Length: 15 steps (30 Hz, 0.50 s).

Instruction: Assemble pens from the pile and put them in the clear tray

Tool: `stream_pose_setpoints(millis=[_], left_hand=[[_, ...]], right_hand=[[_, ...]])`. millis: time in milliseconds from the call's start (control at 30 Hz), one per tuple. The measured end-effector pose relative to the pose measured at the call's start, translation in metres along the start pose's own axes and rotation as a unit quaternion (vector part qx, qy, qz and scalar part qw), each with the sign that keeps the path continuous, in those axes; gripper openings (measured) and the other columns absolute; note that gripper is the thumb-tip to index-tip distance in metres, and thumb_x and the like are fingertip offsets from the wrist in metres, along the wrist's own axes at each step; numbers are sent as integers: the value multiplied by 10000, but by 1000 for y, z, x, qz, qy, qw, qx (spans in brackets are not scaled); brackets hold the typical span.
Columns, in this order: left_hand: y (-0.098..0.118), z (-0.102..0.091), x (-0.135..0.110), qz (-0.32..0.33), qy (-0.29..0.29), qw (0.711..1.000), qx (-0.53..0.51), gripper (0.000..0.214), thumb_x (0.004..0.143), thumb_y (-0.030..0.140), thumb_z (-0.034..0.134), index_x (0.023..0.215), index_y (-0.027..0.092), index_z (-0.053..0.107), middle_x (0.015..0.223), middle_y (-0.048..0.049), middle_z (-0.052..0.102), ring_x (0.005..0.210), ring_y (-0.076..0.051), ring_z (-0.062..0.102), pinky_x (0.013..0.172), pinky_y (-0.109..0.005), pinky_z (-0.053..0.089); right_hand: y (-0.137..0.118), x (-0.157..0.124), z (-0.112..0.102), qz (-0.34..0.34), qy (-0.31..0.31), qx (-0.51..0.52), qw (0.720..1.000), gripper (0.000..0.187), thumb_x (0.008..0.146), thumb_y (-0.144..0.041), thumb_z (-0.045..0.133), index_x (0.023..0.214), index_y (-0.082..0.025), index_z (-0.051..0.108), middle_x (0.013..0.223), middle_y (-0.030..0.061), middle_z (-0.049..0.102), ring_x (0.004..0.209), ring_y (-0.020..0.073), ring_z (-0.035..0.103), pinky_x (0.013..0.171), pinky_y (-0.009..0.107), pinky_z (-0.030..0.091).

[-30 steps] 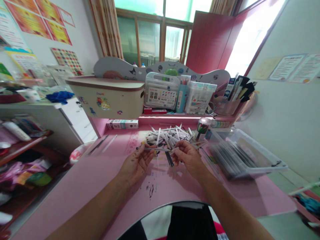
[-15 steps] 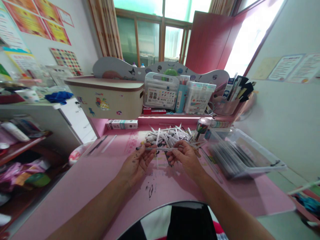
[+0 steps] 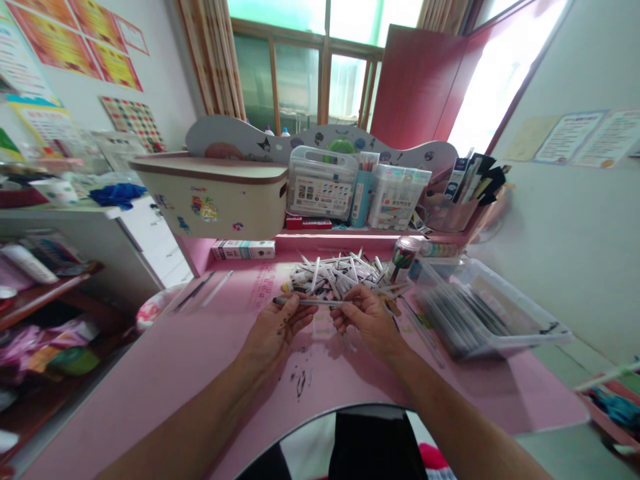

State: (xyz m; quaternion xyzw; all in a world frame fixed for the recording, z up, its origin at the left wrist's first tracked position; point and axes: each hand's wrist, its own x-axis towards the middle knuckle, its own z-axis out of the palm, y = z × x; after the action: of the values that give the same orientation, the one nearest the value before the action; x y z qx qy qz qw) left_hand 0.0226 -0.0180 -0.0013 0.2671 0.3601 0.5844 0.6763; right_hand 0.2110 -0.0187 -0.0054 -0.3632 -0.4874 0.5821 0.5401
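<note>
A slim pen [image 3: 320, 303] with a pale barrel and a dark left end lies level between my two hands, just in front of a heap. My left hand [image 3: 280, 327], smudged with dark marks, pinches it close to the dark end. Thumb and fingers of my right hand [image 3: 367, 313] close on the pale end. Behind them is the heap of loose white pen parts [image 3: 345, 272], some with black pieces among them. Dark ink smears [image 3: 301, 383] mark the pink desk [image 3: 210, 373] below my hands.
At right stands a clear plastic bin [image 3: 515, 330] of pens, with a long clear pen or tube [image 3: 425, 333] beside it. A clear jar [image 3: 404, 253] stands behind the heap. Two thin sticks [image 3: 217, 288] lie at left. A lidded storage box [image 3: 215, 200] sits on the shelf.
The pen has dropped slightly towards me, and more of its dark left end shows. My left fingers have shifted along it; my right hand has barely moved.
</note>
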Motion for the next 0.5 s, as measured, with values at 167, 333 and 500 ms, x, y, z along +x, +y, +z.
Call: stream_pose_setpoints(millis=[167,333,500], left_hand=[[-6,-2,-1,41,-39,998,10,250,755,297,831,901,136,707,948,-80,789,837,-177,754,807,-276,608],[-5,0,-3,53,-46,997,29,280,740,329,844,898,145,704,947,-71,789,875,-188,751,841,-304,597],[1,4,-7,26,-59,997,44,366,724,402,848,954,167,686,973,-75,783,873,-210,754,743,-293,597]], right_hand=[[3,3,-1,9,2,33,999,377,745,-426,796,849,-212,504,722,20,757,561,135,686,531,230,540],[2,3,-5,22,-12,58,998,414,712,-439,827,851,-210,512,717,33,755,559,143,683,529,234,531],[-9,3,-2,29,8,93,995,389,684,-399,842,877,-198,570,702,18,731,549,127,646,510,222,511]])
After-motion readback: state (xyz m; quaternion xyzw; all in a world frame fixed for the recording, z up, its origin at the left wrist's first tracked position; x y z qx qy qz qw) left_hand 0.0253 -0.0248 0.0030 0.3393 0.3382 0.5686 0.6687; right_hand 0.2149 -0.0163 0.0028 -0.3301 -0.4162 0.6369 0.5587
